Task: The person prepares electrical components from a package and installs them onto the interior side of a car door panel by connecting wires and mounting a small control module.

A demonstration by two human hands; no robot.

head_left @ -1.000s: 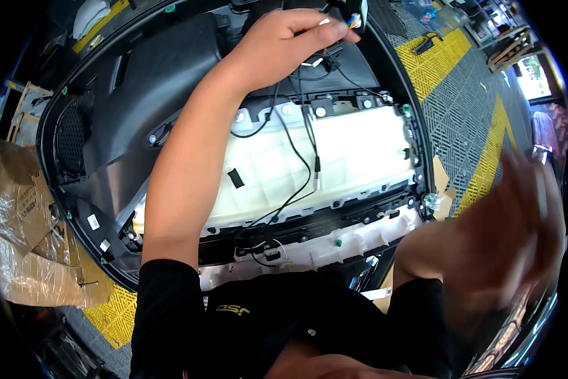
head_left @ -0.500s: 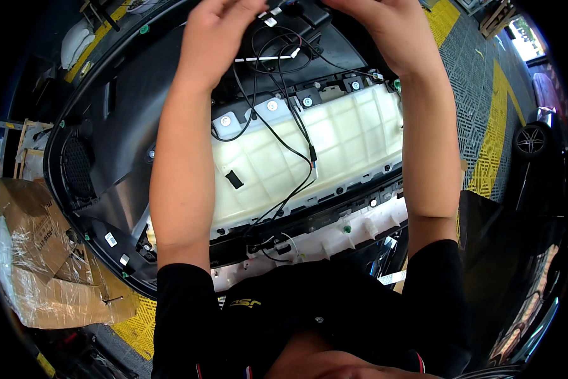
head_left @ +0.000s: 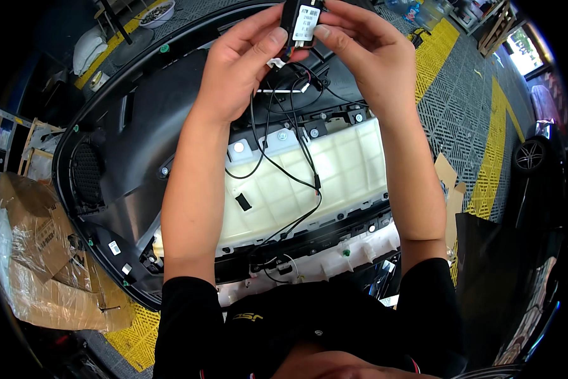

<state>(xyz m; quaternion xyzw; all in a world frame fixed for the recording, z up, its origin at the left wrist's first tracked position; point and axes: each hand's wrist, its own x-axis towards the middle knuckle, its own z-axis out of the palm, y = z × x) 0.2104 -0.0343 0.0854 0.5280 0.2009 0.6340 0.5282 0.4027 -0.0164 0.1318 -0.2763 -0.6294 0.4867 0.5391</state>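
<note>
Between my two hands is a small black electronic control box (head_left: 291, 14) with a white printed label. My left hand (head_left: 241, 71) grips one side, its thumb pressed on the edge. From the other side my right hand (head_left: 375, 66) holds it, with the thumb tip at the label. Coloured wires run out of the box's near end, and thin black cables (head_left: 316, 179) loop down from there. They lie across a cream plastic section (head_left: 350, 161) of a large black vehicle trim panel (head_left: 129, 136) below my arms. A small black pad (head_left: 243, 201) sits on the cream plastic.
Cardboard wrapped in clear film (head_left: 50, 252) stands at the left, beside the panel's rim. Another cardboard piece (head_left: 453, 189) is past my right forearm. A dark car with a spoked wheel (head_left: 529, 155) is at far right. Yellow stripes (head_left: 489, 164) mark the grey grid floor.
Both hands have come nearer to me and lower in view. The black box with its white label now shows between them, where before my fingers were cut off at the upper edge.
</note>
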